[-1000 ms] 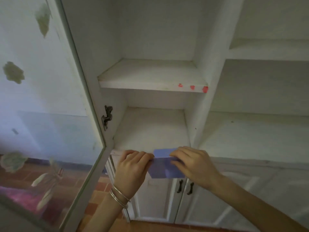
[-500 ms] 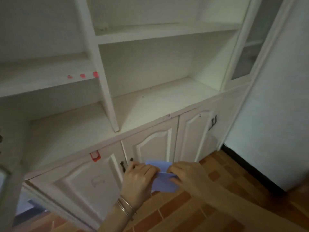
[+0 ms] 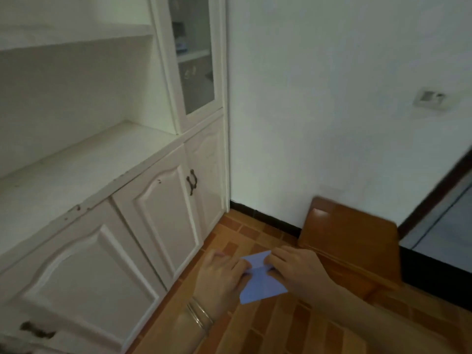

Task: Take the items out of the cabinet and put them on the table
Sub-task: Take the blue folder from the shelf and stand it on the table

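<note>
Both hands pinch a blue folded paper (image 3: 259, 281) in midair above the tiled floor (image 3: 268, 328). Left hand (image 3: 222, 274) grips its left edge, right hand (image 3: 298, 269) its right edge, w/ bangles (image 3: 199, 315) on left wrist. White cabinet (image 3: 107, 200) at left, wooden table (image 3: 350, 233) corner just beyond right hand.

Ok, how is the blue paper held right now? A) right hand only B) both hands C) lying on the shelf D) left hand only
B: the left hand and right hand each pinch a side of the blue paper, above the floor.
</note>
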`<action>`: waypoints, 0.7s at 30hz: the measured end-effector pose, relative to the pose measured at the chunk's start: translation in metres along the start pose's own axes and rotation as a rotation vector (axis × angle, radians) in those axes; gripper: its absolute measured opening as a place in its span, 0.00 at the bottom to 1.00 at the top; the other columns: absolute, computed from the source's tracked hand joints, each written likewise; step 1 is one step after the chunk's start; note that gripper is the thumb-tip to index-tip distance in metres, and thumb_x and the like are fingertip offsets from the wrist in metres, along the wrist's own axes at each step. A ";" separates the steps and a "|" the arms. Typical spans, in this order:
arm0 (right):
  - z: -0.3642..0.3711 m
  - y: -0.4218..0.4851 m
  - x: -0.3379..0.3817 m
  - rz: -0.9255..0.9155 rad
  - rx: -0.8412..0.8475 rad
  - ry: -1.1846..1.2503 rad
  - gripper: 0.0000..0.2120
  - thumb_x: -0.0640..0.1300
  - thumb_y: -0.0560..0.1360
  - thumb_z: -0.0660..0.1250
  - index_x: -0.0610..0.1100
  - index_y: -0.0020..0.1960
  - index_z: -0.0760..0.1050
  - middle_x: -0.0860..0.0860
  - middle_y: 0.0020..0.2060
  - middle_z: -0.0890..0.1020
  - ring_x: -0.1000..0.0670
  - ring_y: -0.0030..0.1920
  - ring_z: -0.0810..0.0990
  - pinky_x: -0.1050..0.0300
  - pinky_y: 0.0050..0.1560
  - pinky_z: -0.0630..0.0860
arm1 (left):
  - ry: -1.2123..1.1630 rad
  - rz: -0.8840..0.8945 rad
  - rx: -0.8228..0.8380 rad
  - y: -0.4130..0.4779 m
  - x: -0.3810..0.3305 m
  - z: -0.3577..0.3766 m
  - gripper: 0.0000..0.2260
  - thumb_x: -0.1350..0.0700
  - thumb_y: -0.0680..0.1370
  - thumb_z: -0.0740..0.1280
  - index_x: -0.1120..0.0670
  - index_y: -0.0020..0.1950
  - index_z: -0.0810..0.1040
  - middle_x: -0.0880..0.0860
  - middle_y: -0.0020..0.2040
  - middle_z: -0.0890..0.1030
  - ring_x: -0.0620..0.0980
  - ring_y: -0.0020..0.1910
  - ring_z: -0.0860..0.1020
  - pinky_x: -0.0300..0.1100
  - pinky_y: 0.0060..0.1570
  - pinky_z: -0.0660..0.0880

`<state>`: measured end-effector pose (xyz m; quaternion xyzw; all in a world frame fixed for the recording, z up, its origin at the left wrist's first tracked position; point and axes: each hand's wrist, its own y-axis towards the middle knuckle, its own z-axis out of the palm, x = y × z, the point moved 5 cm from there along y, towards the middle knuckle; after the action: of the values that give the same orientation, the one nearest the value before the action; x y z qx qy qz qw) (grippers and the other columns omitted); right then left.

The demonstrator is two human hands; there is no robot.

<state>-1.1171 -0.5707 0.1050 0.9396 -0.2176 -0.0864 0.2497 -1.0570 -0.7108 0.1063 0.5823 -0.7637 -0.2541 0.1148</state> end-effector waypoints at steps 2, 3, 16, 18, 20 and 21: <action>-0.008 -0.019 -0.035 0.054 0.036 -0.049 0.06 0.46 0.70 0.63 0.48 0.36 0.76 0.52 0.31 0.78 0.53 0.28 0.74 0.60 0.23 0.69 | -0.032 0.024 0.039 0.029 -0.020 0.030 0.08 0.52 0.71 0.62 0.50 0.35 0.78 0.45 0.29 0.77 0.46 0.27 0.75 0.41 0.43 0.64; -0.011 -0.030 -0.050 0.086 0.050 -0.059 0.05 0.46 0.71 0.64 0.48 0.37 0.75 0.52 0.32 0.78 0.52 0.29 0.75 0.59 0.23 0.69 | -0.044 0.038 0.064 0.042 -0.030 0.043 0.08 0.52 0.71 0.62 0.49 0.35 0.78 0.45 0.28 0.77 0.46 0.26 0.75 0.41 0.43 0.64; -0.009 -0.110 -0.187 0.522 0.357 -0.023 0.08 0.45 0.66 0.75 0.52 0.40 0.76 0.57 0.33 0.79 0.56 0.30 0.76 0.63 0.20 0.70 | -0.154 0.230 0.206 0.161 -0.087 0.161 0.09 0.49 0.68 0.58 0.46 0.31 0.75 0.42 0.26 0.76 0.42 0.25 0.75 0.39 0.41 0.62; 0.000 -0.108 -0.208 0.581 0.415 -0.006 0.08 0.44 0.66 0.74 0.52 0.41 0.76 0.57 0.34 0.79 0.56 0.31 0.76 0.64 0.21 0.69 | -0.167 0.255 0.235 0.178 -0.082 0.181 0.09 0.49 0.68 0.58 0.46 0.32 0.76 0.42 0.27 0.77 0.41 0.25 0.74 0.39 0.41 0.61; 0.011 -0.101 -0.231 0.609 0.449 -0.004 0.06 0.44 0.69 0.71 0.52 0.43 0.76 0.57 0.35 0.79 0.55 0.33 0.77 0.62 0.23 0.70 | -0.188 0.271 0.230 0.200 -0.074 0.197 0.08 0.49 0.68 0.59 0.46 0.32 0.76 0.41 0.27 0.77 0.40 0.25 0.74 0.38 0.41 0.61; 0.017 -0.095 -0.244 0.622 0.468 -0.003 0.04 0.44 0.71 0.68 0.52 0.45 0.76 0.56 0.38 0.79 0.54 0.36 0.78 0.60 0.26 0.73 | -0.201 0.277 0.224 0.214 -0.068 0.205 0.06 0.49 0.67 0.62 0.46 0.31 0.76 0.41 0.27 0.77 0.40 0.25 0.74 0.37 0.41 0.61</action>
<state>-1.3044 -0.3936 0.0557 0.8603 -0.5062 0.0438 0.0426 -1.3112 -0.5527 0.0528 0.4524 -0.8677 -0.2060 0.0065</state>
